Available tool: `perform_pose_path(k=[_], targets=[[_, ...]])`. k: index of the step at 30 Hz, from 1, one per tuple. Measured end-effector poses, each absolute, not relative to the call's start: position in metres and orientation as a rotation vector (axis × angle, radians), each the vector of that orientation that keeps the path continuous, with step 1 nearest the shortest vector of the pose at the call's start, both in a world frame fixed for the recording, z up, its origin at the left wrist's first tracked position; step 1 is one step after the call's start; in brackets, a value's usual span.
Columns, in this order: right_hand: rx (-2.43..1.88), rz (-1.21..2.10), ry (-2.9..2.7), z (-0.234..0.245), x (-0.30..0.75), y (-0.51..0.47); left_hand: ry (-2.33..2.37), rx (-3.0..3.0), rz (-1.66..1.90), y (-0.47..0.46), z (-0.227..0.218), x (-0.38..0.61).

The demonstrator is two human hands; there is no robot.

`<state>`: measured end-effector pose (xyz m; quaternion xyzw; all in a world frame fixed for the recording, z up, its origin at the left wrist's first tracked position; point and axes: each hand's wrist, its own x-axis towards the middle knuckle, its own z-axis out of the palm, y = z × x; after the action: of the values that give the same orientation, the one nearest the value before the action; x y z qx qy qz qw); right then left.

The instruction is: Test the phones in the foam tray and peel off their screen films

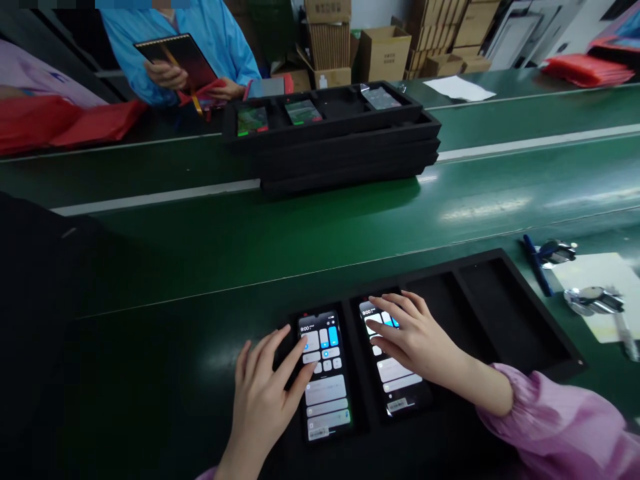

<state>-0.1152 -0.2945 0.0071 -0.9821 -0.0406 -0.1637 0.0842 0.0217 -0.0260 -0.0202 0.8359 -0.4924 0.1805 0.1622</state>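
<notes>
Two lit smartphones lie face up in neighbouring compartments of a black tray (493, 313). Over the upper part of the left smartphone (326, 390) is my left hand (267, 387), fingers spread, its fingertips at the screen's left side. My right hand (410, 333) reaches across the right smartphone (400, 383), fingers apart, hiding much of its upper screen. Both screens show 9:00 with a panel of tiles and sliders above lighter cards. A small label sticks to the bottom of each screen. Neither hand grasps anything.
A stack of black trays (345, 150) with phones in the top one stands on the green bench (165, 247). Opposite, a person in blue (235, 40) holds a dark device. Metal loupes (595, 300), a blue pen (537, 267) and paper lie right; cardboard boxes (384, 57) stand behind.
</notes>
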Motion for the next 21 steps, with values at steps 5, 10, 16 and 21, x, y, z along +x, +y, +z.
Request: perform_pose_path(k=[5,10,16,21], targets=[[-2.898,-0.631,-0.114,0.017,-0.123,-0.305,-1.457,2.35,0.541,-0.026,-0.019,0.023],[-2.867,-0.642,0.079,0.023,-0.144,-0.322,-1.415,2.334,0.528,-0.026,-0.021,0.025],[-2.832,-0.546,0.118,0.011,-0.154,-0.326,-1.409,2.313,0.583,-0.026,-0.02,0.023],[-2.821,-0.574,0.048,0.012,-0.154,-0.322,-1.169,2.467,0.305,-0.002,-0.018,-0.007]])
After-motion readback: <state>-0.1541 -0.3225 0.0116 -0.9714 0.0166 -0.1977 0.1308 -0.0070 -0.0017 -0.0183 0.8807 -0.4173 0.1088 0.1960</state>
